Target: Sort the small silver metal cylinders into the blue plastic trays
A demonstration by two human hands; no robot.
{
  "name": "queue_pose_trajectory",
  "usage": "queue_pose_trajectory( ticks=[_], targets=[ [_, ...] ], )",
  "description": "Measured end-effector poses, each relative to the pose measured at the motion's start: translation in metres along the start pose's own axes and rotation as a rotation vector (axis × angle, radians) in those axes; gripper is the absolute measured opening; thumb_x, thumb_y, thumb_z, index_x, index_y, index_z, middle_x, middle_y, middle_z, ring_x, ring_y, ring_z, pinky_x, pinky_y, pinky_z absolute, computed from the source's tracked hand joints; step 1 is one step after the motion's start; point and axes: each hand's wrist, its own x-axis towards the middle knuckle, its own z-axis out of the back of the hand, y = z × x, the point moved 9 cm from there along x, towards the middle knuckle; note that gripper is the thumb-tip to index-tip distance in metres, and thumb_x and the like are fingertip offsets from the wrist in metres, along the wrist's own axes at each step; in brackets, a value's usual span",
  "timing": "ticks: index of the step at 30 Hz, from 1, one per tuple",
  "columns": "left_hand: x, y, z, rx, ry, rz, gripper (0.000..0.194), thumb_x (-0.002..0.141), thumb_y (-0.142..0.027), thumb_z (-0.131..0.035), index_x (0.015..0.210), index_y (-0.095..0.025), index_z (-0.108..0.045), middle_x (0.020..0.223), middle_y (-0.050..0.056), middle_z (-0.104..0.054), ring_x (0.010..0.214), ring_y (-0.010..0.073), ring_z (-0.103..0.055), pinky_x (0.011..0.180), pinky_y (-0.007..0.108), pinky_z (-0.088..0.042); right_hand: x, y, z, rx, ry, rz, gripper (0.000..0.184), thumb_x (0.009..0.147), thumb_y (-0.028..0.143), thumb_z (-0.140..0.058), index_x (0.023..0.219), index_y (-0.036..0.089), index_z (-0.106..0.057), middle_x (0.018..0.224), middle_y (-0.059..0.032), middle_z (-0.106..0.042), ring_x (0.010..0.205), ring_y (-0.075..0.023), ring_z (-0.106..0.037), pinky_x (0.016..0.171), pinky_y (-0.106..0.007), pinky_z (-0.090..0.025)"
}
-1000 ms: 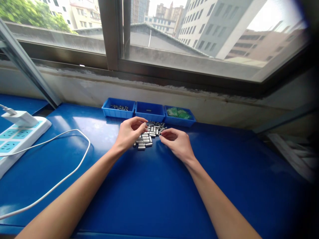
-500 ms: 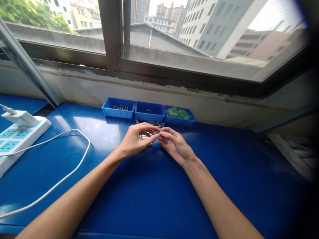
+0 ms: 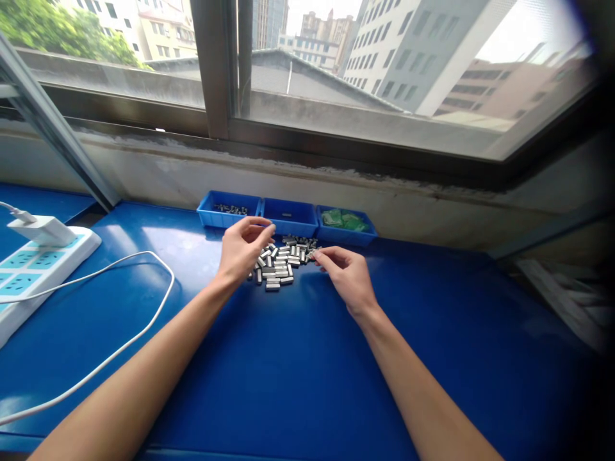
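Observation:
A pile of short silvery metal bars (image 3: 281, 264) lies on the blue table. Behind it is a heap of smaller dark metal parts (image 3: 298, 241). My left hand (image 3: 244, 248) hovers over the pile's left side, thumb and forefinger drawn together near the middle bin; what they hold, if anything, is too small to tell. My right hand (image 3: 346, 274) is at the right edge of the heap, its thumb and forefinger pinched at the small parts. Whatever sits in that pinch cannot be made out.
Three blue bins stand along the wall: the left bin (image 3: 225, 219) holds small metal parts, the middle bin (image 3: 288, 226) one small piece, the right bin (image 3: 348, 235) green packets. A white power strip (image 3: 52, 269) and looping white cable (image 3: 161, 307) lie at left.
My hands, together over the pile before, have parted. The left moved left and up, the right slightly right and down to the small parts. The metal pile now shows between them.

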Motion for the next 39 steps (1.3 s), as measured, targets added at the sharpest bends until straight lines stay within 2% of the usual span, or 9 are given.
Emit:
queue_pose_trajectory(
  ticks=[2, 5, 9, 13, 18, 25, 30, 39],
  targets=[
    [0.01, 0.015, 0.025, -0.112, -0.183, 0.086, 0.032, 0.075, -0.039, -0.079, 0.091, -0.015, -0.066, 0.077, 0.006, -0.073, 0.072, 0.0172, -0.072, 0.071, 0.028, -0.057, 0.001, 0.007, 0.01, -0.215, -0.084, 0.088, 0.019, 0.08, 0.038, -0.069, 0.078, 0.019, -0.075, 0.082, -0.0058, -0.076, 0.075, -0.0214, -0.068, 0.073, -0.033, -0.052],
    [0.02, 0.031, 0.048, -0.263, -0.334, 0.143, 0.03, 0.073, -0.032, -0.08, 0.09, -0.014, -0.062, 0.076, 0.005, -0.073, 0.074, 0.0164, -0.073, 0.076, 0.029, -0.058, 0.0, 0.014, 0.013, -0.412, -0.113, 0.19, 0.016, 0.082, 0.032, -0.064, 0.077, 0.021, -0.074, 0.083, -0.0051, -0.076, 0.075, -0.022, -0.069, 0.075, -0.034, -0.052],
    [0.026, 0.037, 0.056, -0.409, -0.382, 0.169, 0.024, 0.076, -0.021, -0.077, 0.092, -0.012, -0.062, 0.08, 0.006, -0.072, 0.082, 0.0163, -0.074, 0.089, 0.03, -0.057, -0.002, 0.013, 0.005, -0.581, -0.066, 0.293, 0.012, 0.083, 0.024, -0.061, 0.082, 0.021, -0.072, 0.092, -0.0059, -0.076, 0.087, -0.0237, -0.069, 0.081, -0.035, -0.051],
    [0.025, 0.032, 0.057, -0.456, -0.394, 0.163, 0.027, 0.078, -0.016, -0.075, 0.102, -0.011, -0.064, 0.087, 0.01, -0.073, 0.091, 0.0184, -0.074, 0.095, 0.031, -0.056, -0.003, 0.007, -0.002, -0.622, -0.009, 0.337, 0.014, 0.084, 0.021, -0.059, 0.091, 0.022, -0.071, 0.101, -0.0056, -0.074, 0.096, -0.0236, -0.068, 0.088, -0.036, -0.05],
    [0.02, 0.03, 0.047, -0.379, -0.325, 0.163, 0.03, 0.077, -0.022, -0.076, 0.103, -0.01, -0.066, 0.091, 0.012, -0.074, 0.09, 0.0194, -0.074, 0.091, 0.032, -0.057, -0.003, 0.006, -0.006, -0.618, 0.03, 0.366, 0.016, 0.084, 0.018, -0.058, 0.093, 0.021, -0.07, 0.102, -0.0064, -0.073, 0.092, -0.0229, -0.068, 0.087, -0.036, -0.052],
    [0.005, 0.016, 0.015, -0.173, -0.12, 0.11, 0.03, 0.079, -0.036, -0.073, 0.097, -0.012, -0.07, 0.086, 0.009, -0.075, 0.078, 0.0183, -0.073, 0.077, 0.03, -0.057, -0.002, 0.006, -0.005, -0.655, 0.039, 0.358, 0.016, 0.083, 0.016, -0.057, 0.091, 0.021, -0.069, 0.089, -0.0056, -0.071, 0.077, -0.0206, -0.067, 0.076, -0.034, -0.053],
    [-0.004, 0.006, -0.005, -0.075, 0.004, 0.069, 0.028, 0.082, -0.038, -0.07, 0.096, -0.015, -0.071, 0.09, 0.008, -0.075, 0.077, 0.0184, -0.072, 0.073, 0.028, -0.056, -0.003, 0.007, -0.006, -0.642, 0.057, 0.343, 0.018, 0.078, 0.015, -0.059, 0.092, 0.021, -0.069, 0.084, -0.0043, -0.07, 0.073, -0.0194, -0.065, 0.073, -0.032, -0.052],
    [-0.009, 0.0, -0.011, 0.015, 0.042, 0.032, 0.023, 0.083, -0.036, -0.067, 0.095, -0.016, -0.071, 0.088, 0.006, -0.075, 0.077, 0.0183, -0.072, 0.072, 0.027, -0.054, -0.004, 0.009, -0.007, -0.646, 0.055, 0.326, 0.024, 0.074, 0.012, -0.057, 0.092, 0.021, -0.07, 0.08, -0.003, -0.069, 0.068, -0.0176, -0.062, 0.068, -0.029, -0.049]
  ],
)
